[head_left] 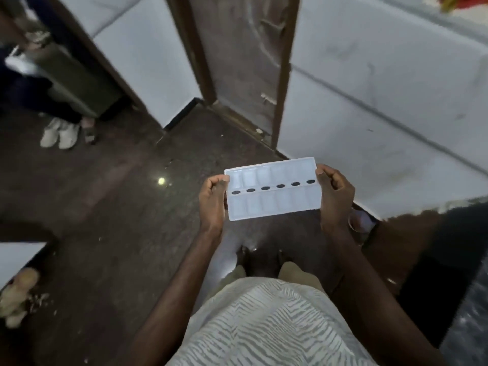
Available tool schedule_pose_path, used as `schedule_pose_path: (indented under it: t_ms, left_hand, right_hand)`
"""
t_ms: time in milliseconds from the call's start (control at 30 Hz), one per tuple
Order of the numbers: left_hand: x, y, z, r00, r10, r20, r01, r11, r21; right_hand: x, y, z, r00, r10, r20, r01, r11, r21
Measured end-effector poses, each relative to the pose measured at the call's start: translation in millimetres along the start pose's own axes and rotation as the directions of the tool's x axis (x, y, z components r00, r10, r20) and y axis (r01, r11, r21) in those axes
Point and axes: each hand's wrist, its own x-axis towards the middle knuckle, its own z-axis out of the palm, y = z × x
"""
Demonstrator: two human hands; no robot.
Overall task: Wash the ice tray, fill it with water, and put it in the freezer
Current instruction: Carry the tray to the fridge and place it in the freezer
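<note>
Head view: I have the white ice tray (pixel 273 188) held out in front of me above the dark floor (pixel 118 207). My left hand (pixel 212 199) pinches its left end and my right hand (pixel 335 196) its right end. I can't tell whether it holds water, so I'd carry it level, walking slowly with both grips even.

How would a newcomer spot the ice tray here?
Above the dark floor, ahead of the striped shirt, the left hand and right hand grip its two ends. It is the translucent white ice tray with dark ovals along its middle.
</note>
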Motion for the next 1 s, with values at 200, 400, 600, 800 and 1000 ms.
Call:
schedule_pose_path:
  t_ms: [200,400,600,800,1000]
  left_hand:
    - [-15.0,-18.8,-41.6,0.945,-0.015,-0.326,-0.025,0.993,-0.117]
    - [-46.5,-46.3,-71.0,0.794,-0.066,-0.605,-0.074,0.976,-0.204]
    - [-83.6,-73.1,-83.8,0.596,-0.162,-0.786,-0.146,0.941,-0.304]
    - [-135.6,-100.8,-89.3,0.352,-0.269,-0.897,-0.214,0.909,-0.357]
    - [-184.6,-117.1,-97.0,0.114,-0.370,-0.922,-0.292,0.875,-0.387]
  right_hand:
    - [14.0,-10.5,63.2,0.941,-0.039,0.336,0.085,0.989,-0.122]
    - [8.5,-21.8,123.5,0.758,-0.034,0.651,0.193,0.966,-0.174]
    - [-19.1,-23.0,169.3,0.528,-0.047,0.848,0.294,0.947,-0.130]
    - [-68.6,-9.5,201.7,0.264,-0.002,0.965,0.357,0.929,-0.095]
    - [-126.8,6.2,217.1,0.024,0.085,0.996,0.431,0.898,-0.087]
